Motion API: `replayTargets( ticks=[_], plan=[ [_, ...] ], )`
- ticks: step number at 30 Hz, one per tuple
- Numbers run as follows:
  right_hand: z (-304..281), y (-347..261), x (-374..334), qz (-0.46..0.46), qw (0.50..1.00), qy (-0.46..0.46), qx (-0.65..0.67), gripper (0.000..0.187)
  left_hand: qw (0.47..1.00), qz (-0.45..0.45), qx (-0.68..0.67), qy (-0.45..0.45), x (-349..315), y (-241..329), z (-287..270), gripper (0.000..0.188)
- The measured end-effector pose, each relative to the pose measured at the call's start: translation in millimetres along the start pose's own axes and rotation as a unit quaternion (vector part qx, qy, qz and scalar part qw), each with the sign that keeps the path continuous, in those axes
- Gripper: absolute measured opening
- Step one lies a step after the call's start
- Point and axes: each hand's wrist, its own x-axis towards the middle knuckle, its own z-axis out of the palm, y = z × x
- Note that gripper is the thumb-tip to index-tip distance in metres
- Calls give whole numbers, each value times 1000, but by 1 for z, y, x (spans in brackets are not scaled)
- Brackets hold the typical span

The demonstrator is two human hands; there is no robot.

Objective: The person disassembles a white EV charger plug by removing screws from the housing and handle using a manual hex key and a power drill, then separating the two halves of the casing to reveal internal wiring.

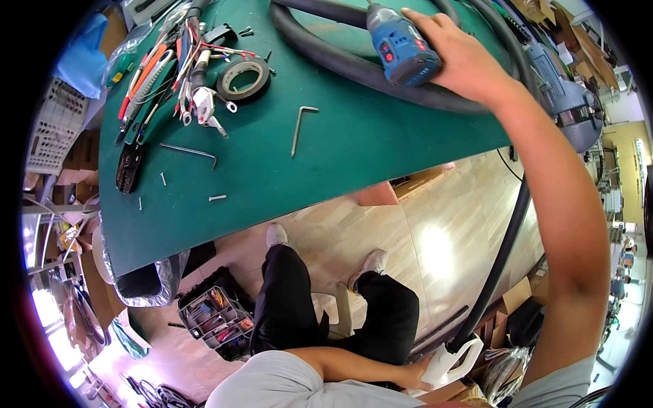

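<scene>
My right hand (pixel 469 61) is closed around a blue cordless drill (pixel 398 42) over the far part of the green table (pixel 272 183). The drill's nose points toward the far edge, above a thick black cable (pixel 326 51) looped on the table. Low in the view, by my right thigh, my left hand (pixel 413 375) grips a white charging plug handle (pixel 442 366) with an open loop grip. A thick black cable (pixel 500 272) runs up from it past the table's right side. My left fingers are partly hidden.
On the table lie hex keys (pixel 296 132), a roll of black tape (pixel 243 79), small screws (pixel 217 198), a crimping tool (pixel 129 163) and a bundle of wires with lugs (pixel 197 81). A parts organizer (pixel 216 316) sits on the floor, and cardboard boxes (pixel 517 296) stand at right.
</scene>
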Motion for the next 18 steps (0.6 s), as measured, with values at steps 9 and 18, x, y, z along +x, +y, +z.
replayTargets(
  ticks=[9,18],
  plan=[
    [-125,-45,-97,42,980,170,-96,54,998,35,47,15,3,-21,-20,94],
    [-216,-310,-531,420,786,425,161,61,997,25,48,58,-14,8,3,77]
  ],
)
